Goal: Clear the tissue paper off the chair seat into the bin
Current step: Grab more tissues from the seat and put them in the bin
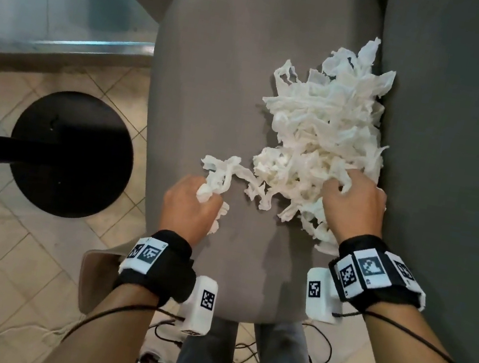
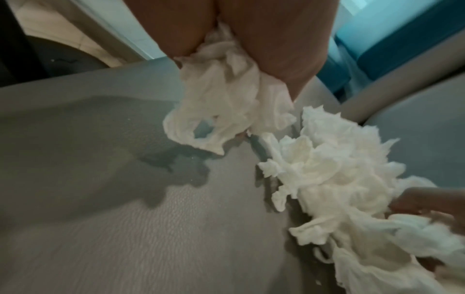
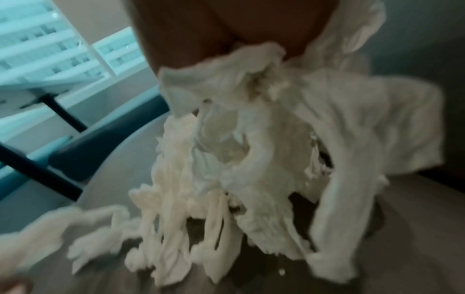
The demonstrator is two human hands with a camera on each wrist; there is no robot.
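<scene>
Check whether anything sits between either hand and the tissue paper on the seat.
Nothing visible does. The left hand already grips a wad at the near edge of the tissue paper, and the right hand has its fingers dug into the pile on the chair seat. No bin is in view.

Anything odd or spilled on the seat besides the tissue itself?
Yes: dark patches that look like wet stains mark the chair seat beside the shredded tissue paper. Left hand and right hand each grip tissue.
</scene>
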